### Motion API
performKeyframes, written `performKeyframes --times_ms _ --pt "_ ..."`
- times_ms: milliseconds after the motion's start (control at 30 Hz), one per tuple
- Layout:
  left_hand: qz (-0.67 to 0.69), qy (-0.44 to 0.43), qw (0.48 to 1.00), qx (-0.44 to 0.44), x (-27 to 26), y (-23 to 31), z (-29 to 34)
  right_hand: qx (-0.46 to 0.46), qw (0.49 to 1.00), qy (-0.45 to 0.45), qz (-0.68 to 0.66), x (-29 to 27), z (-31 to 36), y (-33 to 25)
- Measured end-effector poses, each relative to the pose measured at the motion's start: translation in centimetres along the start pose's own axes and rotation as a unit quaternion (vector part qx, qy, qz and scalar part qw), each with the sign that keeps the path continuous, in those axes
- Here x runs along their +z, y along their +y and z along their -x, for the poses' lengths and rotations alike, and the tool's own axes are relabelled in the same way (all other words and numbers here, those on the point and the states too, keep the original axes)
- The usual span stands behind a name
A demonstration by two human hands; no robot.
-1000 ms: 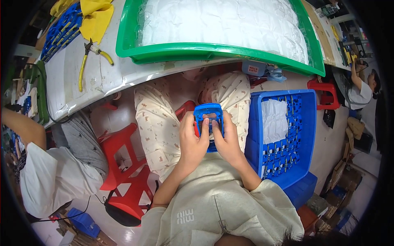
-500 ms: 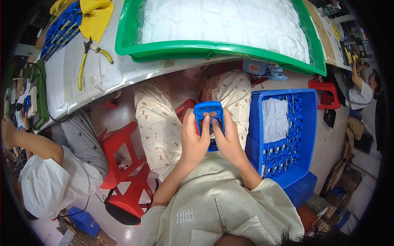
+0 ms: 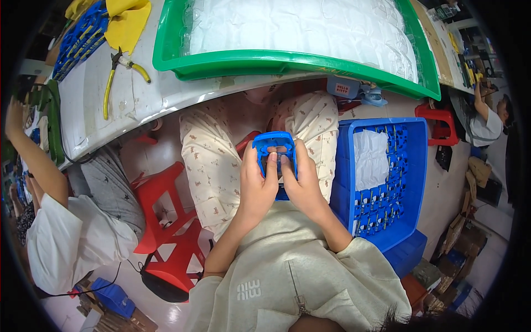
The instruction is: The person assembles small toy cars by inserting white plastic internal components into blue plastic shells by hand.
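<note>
Here, two hands (image 3: 256,191) (image 3: 306,191) hold one blue frame (image 3: 275,137) near one crate (image 3: 415,182).

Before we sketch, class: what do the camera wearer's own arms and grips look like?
The left grip and right grip are ungloved human hands, with no rings visible. The slim forearms show no watch, cable or marking. Loose, plain, pale grey-green short sleeves leave them bare.
</note>
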State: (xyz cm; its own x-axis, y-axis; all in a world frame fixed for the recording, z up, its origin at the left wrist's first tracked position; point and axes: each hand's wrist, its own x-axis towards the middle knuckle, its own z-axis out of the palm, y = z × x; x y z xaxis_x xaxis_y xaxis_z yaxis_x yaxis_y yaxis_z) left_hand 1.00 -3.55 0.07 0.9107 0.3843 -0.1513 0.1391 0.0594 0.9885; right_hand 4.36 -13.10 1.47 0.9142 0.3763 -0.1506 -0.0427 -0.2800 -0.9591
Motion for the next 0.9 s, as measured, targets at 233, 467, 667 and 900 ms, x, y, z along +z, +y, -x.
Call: performKeyframes --times_ms 233,467,667,900 --pt "0.007 -0.004 1.000 0.011 -0.1 -0.1 -0.3 -0.002 1.000 0.012 -0.021 0.1 -0.1 -0.5" --pt "-0.004 0.033 0.998 0.047 0.3 0.1 -0.4 0.002 1.000 0.011 0.007 0.0 -0.2 -0.7" --pt "-0.024 0.069 0.997 0.037 -0.3 -0.5 -0.7 0.008 0.992 -0.017 -0.122 0.1 0.6 0.8" --pt "-0.016 0.055 0.998 0.020 -0.6 -0.2 -0.9 0.051 0.987 -0.062 -0.136 0.0 0.9 1.8"
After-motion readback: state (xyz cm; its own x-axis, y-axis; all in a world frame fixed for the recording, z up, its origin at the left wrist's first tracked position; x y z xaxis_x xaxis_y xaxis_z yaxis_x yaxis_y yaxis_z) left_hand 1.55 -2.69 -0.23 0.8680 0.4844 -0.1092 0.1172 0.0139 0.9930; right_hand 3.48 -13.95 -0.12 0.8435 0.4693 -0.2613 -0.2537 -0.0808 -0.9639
